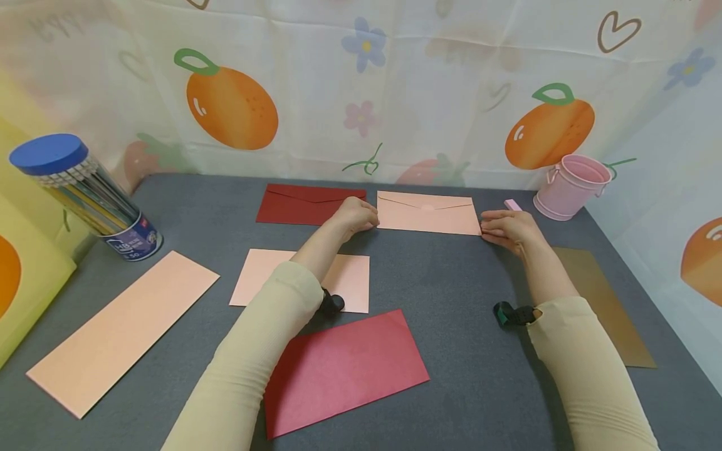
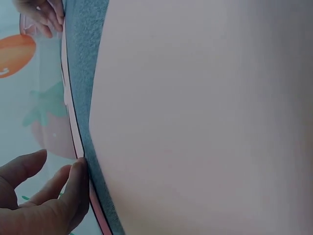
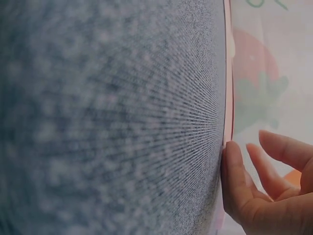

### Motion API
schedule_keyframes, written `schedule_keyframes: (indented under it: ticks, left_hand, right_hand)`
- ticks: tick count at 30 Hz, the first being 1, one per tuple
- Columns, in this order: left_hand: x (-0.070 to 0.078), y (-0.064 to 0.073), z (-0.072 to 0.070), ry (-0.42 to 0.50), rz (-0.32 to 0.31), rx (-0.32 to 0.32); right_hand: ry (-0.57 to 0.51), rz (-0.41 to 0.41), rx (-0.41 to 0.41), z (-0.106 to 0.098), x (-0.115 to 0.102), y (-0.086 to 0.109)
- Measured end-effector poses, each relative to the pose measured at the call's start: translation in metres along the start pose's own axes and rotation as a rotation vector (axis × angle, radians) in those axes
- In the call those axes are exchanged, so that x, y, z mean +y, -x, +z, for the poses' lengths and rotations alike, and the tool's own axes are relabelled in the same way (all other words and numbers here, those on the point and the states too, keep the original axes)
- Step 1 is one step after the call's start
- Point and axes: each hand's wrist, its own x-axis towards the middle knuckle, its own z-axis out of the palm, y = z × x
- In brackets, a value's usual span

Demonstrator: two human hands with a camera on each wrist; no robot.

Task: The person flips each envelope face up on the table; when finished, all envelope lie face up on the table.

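A light pink envelope (image 1: 424, 216), flap side up, lies flat at the back of the table in the head view. My left hand (image 1: 354, 215) touches its left end, and my right hand (image 1: 510, 228) touches its lower right corner. In the left wrist view, fingertips of the left hand (image 2: 54, 196) meet the envelope's edge, the thumb held apart. The right wrist view has the right hand (image 3: 266, 188) with fingertips against the other end and its thumb raised. Left of it lies a dark red envelope (image 1: 304, 203), partly covered by my left hand.
Nearer lie a pale pink envelope (image 1: 350, 285), partly under my left arm, a red envelope (image 1: 350, 369), a long peach envelope (image 1: 121, 332) and a brown envelope (image 1: 606, 307). A pencil canister (image 1: 132, 241) stands left, a pink bucket (image 1: 570, 191) back right. A small pink item (image 1: 512, 205) shows behind my right hand.
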Motion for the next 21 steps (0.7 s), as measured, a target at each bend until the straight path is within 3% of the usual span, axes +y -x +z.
schedule_keyframes:
  ticks: [5,11,16,21]
  left_hand:
    - [0.004,0.006,-0.006,-0.058,0.026,-0.038]
    - [0.008,0.014,-0.016,-0.125,0.106,-0.090]
    - [0.006,0.023,-0.026,-0.227,0.172,-0.121]
    - [0.000,0.030,-0.039,-0.306,0.196,-0.171]
  right_hand:
    - [0.028,-0.006,0.024,0.003,-0.001,0.002]
    - [0.132,-0.049,0.047,0.008,-0.003,0.003]
    - [0.233,-0.108,0.030,0.018,-0.005,0.005]
    - [0.305,-0.147,-0.013,0.030,-0.006,0.007]
